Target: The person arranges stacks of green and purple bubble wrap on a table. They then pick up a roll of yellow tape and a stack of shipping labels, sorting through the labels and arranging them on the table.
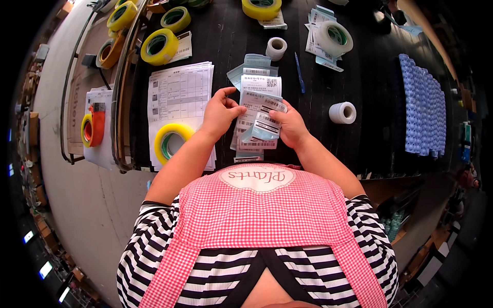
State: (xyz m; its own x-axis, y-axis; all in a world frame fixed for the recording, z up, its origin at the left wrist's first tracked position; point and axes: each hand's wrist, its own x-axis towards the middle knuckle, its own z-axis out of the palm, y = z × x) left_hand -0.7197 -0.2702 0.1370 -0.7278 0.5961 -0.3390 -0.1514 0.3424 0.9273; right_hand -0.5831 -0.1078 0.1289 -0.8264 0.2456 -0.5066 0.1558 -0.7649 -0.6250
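Nearest the camera, at the bottom centre, see a pink checked apron (262, 218). Above it, in the middle of the frame, find label slips (263, 107) over the black table (370, 143), with sorting of them seemingly in hand and probably calling next for a fine pinch at one edge: note the right hand (291, 126) closed on them, thumb on top, and the left hand (221, 114) half open, thumb and forefinger parted by their left edge, firm contact impossible to tell. Farther, toward the upper middle, observe a blue pen (299, 74) and, at upper left, a yellow tape roll (171, 50).
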